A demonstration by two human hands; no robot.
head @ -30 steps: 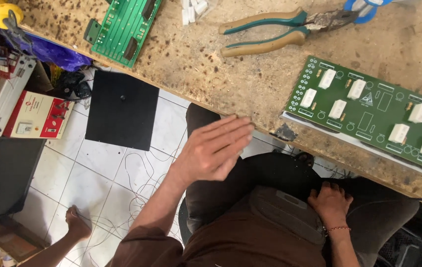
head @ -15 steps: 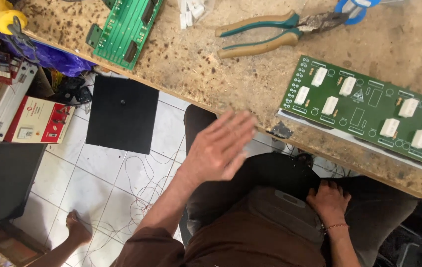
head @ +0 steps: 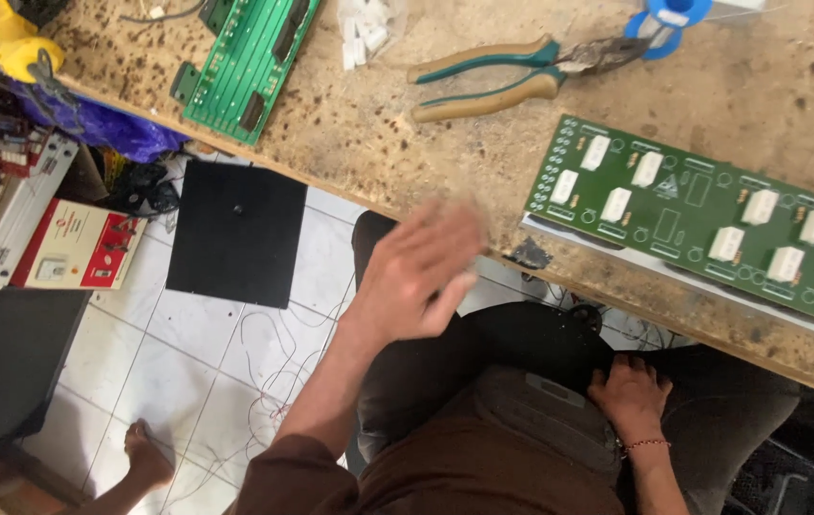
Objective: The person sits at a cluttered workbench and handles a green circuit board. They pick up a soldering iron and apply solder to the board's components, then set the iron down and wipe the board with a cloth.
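Hovering at frame centre, my left hand [head: 421, 272] is spread wide, fingers loose and blurred, holding nothing. It sits in the air just at the near edge of the wooden workbench [head: 407, 143], fingertips over the lip, not visibly touching it.

My right hand [head: 631, 389] rests low, right of centre, palm down on my lap against the dark trousers [head: 531, 343]. Fingers are slightly curled and flat; it holds nothing. A thin bracelet [head: 650, 443] shows at the wrist.

Nearest thing on the bench: a long green circuit board [head: 688, 205] at right of frame, lying flat and slanting down towards the right edge, studded with white rectangular parts. It lies to the right of my left hand, apart from it. A small dark scrap [head: 529, 254] sits at the bench edge just below the board's left corner.

Upper centre: pliers [head: 512, 76] with tan and teal handles, lying flat, jaws pointing right towards a blue spool [head: 669, 19]. Upper left: a second green board [head: 245, 62], hanging partly over the bench edge. A little heap of white parts [head: 364, 33] lies beside it.

Below the bench, left of centre: a black square panel [head: 235, 234] on the white tiled floor [head: 187, 353]. A red and cream box [head: 78, 250] lies further left. A bare foot [head: 144, 453] shows at lower left.
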